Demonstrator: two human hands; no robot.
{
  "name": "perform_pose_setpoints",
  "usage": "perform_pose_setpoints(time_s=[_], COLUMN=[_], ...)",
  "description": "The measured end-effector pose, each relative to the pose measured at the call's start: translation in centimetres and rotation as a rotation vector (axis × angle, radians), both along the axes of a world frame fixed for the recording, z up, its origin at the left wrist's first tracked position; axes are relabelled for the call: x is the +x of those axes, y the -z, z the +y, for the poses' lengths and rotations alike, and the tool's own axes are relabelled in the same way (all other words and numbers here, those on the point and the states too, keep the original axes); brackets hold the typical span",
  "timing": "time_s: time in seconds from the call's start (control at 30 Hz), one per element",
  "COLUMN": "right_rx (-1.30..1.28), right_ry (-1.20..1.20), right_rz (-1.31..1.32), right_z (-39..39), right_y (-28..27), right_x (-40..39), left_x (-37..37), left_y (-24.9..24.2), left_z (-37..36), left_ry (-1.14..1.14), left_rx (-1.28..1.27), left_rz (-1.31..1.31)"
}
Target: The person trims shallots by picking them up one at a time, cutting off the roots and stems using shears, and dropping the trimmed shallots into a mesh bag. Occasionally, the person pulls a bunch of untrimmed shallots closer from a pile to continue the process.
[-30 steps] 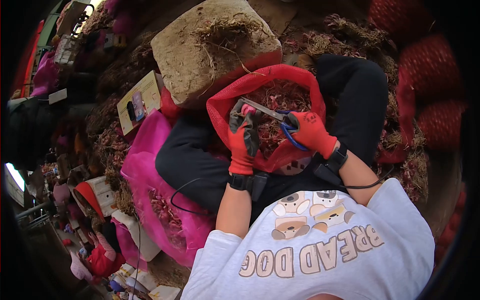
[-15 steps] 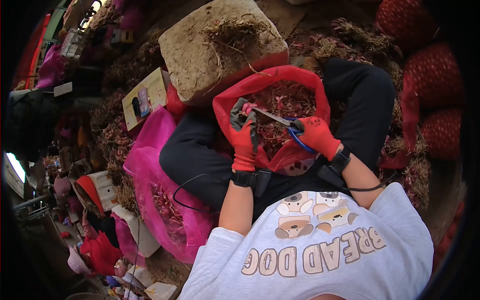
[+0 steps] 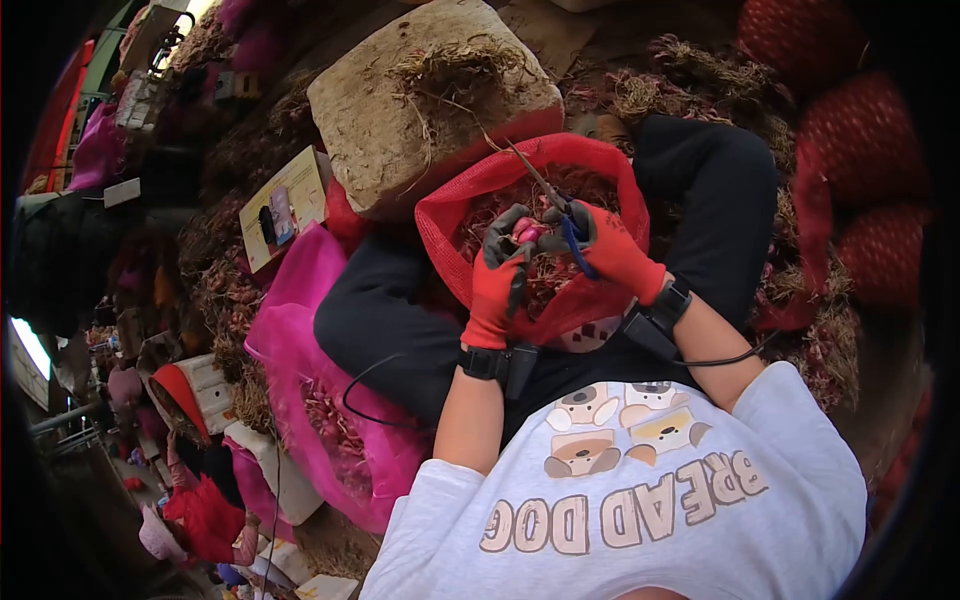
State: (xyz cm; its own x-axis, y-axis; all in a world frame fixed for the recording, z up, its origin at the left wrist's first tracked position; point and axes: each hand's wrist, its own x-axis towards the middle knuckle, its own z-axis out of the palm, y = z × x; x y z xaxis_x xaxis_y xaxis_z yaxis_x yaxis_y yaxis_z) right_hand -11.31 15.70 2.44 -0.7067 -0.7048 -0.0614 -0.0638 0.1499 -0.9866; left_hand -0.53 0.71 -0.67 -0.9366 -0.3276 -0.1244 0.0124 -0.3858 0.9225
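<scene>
My left hand [image 3: 497, 275], in a red and grey glove, pinches a small pink shallot [image 3: 526, 232] over the open red mesh sack [image 3: 455, 205] between my knees. My right hand [image 3: 612, 250], also red-gloved, grips blue-handled scissors [image 3: 560, 210]; their blades point up and away, toward the sack's far rim. The two hands nearly touch at the shallot. The sack is filled with reddish shallots [image 3: 580, 190]. Black bands with cables sit on both wrists.
A tan block [image 3: 400, 110] strewn with dry roots stands beyond the sack. A pink mesh bag [image 3: 310, 390] of shallots lies to my left. Filled red sacks [image 3: 860, 130] are stacked at right. Another person in red [image 3: 205, 510] crouches lower left among piles of shallots.
The scissors swung from lying across the sack to pointing up and away. My right hand moved in toward my left, which now shows the shallot at its fingertips.
</scene>
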Motion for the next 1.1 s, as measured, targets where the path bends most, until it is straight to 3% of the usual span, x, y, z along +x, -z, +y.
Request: perform_pose_setpoints(time_s=[0.1,0.2,0.3,0.4,0.57,0.7,0.8,0.83,0.9,0.97,1.1], right_rx=[0.015,0.067,-0.008,-0.173,-0.036,-0.039,0.114,0.168,0.267,0.410,0.582], right_ry=[-0.026,0.031,0.221,0.237,-0.005,-0.064,0.023,0.058,0.126,0.021,-0.074], right_rz=[0.172,0.146,-0.470,-0.652,-0.355,0.192,-0.048,0.049,0.248,0.283,0.562], right_z=[-0.2,0.2,0.8,1.1,0.4,0.3,0.4,0.4,0.5,0.9,1.5], right_y=[1.9,2.5,1.9,1.1,1.1,2.0,1.4,1.0,0.5,0.4,1.6], right_x=[-0.5,-0.1,-1.0,-1.1,0.2,0.4,0.6,0.5,0.2,0.5,1.7], left_x=[0.1,0.5,0.1,0.2,0.2,0.6,0.9,1.1,0.9,0.5,0.8], left_y=[-0.6,-0.8,-1.6,-1.5,-1.1,0.5,0.3,0.0,1.0,-0.5,1.6], left_z=[0.6,0.7,1.0,0.5,0.7,0.1,0.0,-0.1,-0.3,-1.0,-2.7], left_ry=[0.116,0.152,0.096,0.029,0.015,0.105,0.072,0.043,-0.124,-0.275,-0.318], left_rx=[0.019,-0.172,-0.083,-0.073,0.048,0.212,0.227,0.224,0.585,0.886,0.707], left_rz=[-0.054,-0.137,-0.075,-0.059,-0.042,-0.067,-0.225,-0.294,-0.202,-0.140,0.022])
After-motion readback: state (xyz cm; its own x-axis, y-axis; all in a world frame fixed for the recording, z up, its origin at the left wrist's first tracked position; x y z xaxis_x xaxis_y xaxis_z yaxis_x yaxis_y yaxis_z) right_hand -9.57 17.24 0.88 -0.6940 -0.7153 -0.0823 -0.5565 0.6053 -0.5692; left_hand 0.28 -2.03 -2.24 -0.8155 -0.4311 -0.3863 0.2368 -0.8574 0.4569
